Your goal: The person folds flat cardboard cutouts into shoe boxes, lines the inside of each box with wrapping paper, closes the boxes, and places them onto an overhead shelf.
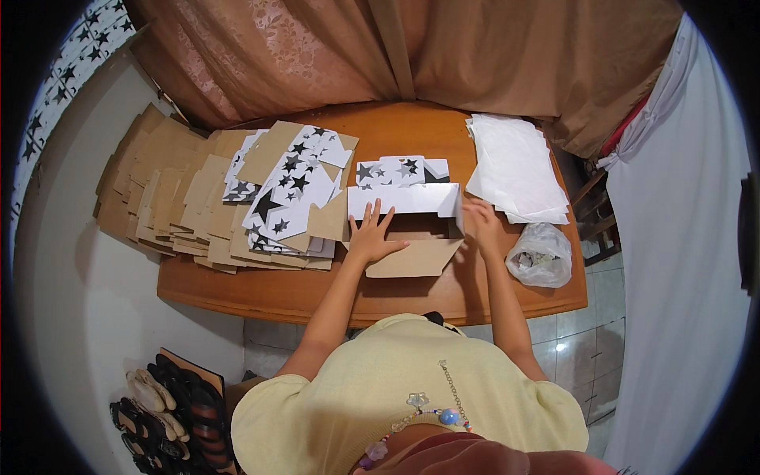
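Observation:
In front of me on the table is a partly folded cardboard box (404, 199), white outside and plain brown inside. Its brown front flap (416, 260) leans toward me and the inside shows. My left hand (375, 237) rests on its left side, open, with fingers spread. At the box's right end, my right hand (484, 225) has its fingers bent and close together at the upright side flap (458, 211); the exact grip is hard to see. Just behind the box lies a white piece with black and grey stars (400, 171).
Flat brown cardboard pieces (178, 190) pile up on the left, with star-printed sheets (289, 186) on top. At the right are a stack of white paper (518, 168) and a clear plastic bag (541, 257). Brown curtains (317, 55) hang behind the wooden table (237, 289).

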Available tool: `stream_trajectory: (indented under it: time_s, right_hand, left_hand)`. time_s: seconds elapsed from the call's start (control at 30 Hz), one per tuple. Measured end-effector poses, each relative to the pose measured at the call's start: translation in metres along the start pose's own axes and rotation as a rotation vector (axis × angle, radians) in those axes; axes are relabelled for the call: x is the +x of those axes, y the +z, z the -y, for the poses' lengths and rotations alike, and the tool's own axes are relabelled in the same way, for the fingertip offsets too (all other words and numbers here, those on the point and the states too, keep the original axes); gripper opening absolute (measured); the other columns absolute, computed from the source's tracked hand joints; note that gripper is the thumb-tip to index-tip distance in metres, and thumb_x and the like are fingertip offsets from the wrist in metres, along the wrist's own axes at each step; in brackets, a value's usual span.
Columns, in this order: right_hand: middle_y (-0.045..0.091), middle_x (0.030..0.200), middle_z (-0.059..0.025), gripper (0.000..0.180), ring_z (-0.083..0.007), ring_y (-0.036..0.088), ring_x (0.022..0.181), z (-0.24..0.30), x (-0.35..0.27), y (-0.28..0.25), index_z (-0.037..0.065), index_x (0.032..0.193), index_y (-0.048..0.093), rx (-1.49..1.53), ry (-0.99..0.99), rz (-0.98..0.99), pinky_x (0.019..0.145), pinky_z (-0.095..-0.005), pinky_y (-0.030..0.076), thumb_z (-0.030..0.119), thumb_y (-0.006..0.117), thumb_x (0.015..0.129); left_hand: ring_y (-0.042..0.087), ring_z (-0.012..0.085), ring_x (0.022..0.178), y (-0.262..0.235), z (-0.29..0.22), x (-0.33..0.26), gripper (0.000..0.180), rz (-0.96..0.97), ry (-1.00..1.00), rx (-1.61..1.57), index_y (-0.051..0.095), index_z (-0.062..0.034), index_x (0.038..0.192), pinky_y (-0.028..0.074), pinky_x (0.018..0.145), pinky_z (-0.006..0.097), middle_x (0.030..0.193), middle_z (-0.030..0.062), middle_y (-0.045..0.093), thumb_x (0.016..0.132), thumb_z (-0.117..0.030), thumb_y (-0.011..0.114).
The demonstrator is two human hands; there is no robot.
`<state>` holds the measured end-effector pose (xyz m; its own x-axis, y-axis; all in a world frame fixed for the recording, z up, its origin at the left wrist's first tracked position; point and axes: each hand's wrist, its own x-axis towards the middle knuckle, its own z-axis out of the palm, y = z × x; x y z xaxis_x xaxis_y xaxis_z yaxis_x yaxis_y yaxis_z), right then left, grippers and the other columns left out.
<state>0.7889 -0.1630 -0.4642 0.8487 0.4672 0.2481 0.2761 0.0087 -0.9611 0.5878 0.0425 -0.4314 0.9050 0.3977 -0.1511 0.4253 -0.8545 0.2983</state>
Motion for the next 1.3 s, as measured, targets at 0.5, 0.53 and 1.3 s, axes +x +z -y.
stream_trajectory:
  time_s: [0.5, 0.53, 1.3]
  right_hand:
    - [0.023, 0.143, -0.0135, 0.091, -0.0376, 0.028, 0.126, 0.031, 0.003, 0.083, 0.021, 0.138, 0.031, -1.256, -0.051, 0.105, 0.082, -0.0543, 0.043, 0.025, 0.079, 0.061]
    - [0.022, 0.143, -0.0133, 0.092, -0.0380, 0.028, 0.126, 0.032, 0.002, 0.082, 0.020, 0.139, 0.030, -1.225, -0.030, 0.108, 0.081, -0.0540, 0.043, 0.028, 0.078, 0.061]
    - [0.017, 0.147, -0.0137, 0.089, -0.0386, 0.033, 0.122, 0.039, 0.005, 0.083, 0.012, 0.140, 0.028, -1.133, 0.013, 0.131, 0.083, -0.0510, 0.044, 0.041, 0.071, 0.068]
  left_hand:
    - [0.000, 0.0413, 0.137, 0.001, -0.008, -0.022, 0.084, -0.467, 0.090, 0.004, 0.038, -0.0153, 0.137, 0.000, 0.102, 0.066, 0.150, 0.0163, 0.009, 0.068, -0.057, 0.063]
    - [0.000, 0.0413, 0.137, 0.002, -0.007, -0.026, 0.084, -0.469, 0.091, 0.006, 0.038, -0.0153, 0.137, 0.000, 0.102, 0.066, 0.150, 0.0163, 0.009, 0.068, -0.057, 0.063]
    - [0.047, 0.0328, 0.118, 0.007, 0.000, -0.038, 0.052, -0.314, 0.069, -0.175, 0.062, -0.0062, 0.108, 0.030, 0.098, 0.047, 0.113, 0.0141, 0.060, 0.075, -0.047, 0.059]
